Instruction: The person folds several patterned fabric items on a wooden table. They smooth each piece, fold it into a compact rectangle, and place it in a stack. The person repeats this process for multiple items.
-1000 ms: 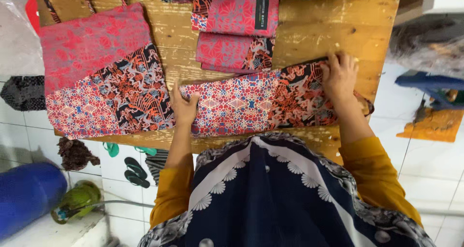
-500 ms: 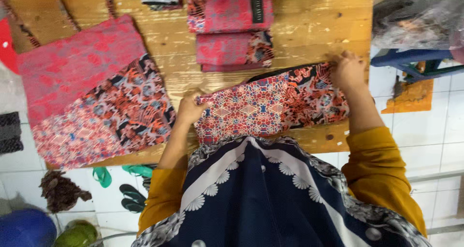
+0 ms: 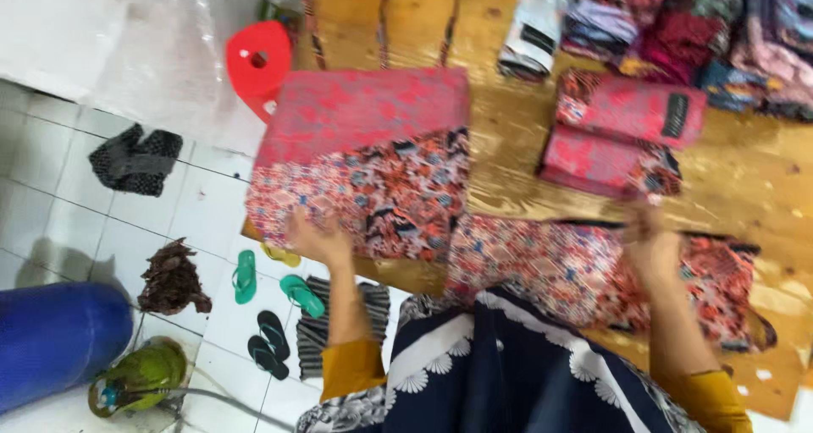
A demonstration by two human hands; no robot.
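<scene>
Left hand (image 3: 318, 238) shifted onto tote bag (image 3: 364, 162) (blurred), right hand (image 3: 652, 242) seemingly on folded cloth (image 3: 593, 272)

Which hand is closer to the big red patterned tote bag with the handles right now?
Left. The left hand rests on the tote bag's lower edge; the right hand is off to its side, on the folded patterned cloth.

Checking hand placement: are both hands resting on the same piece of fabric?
No: the left hand rests on the large red patterned bag, the right hand on the long folded patterned cloth.
</scene>
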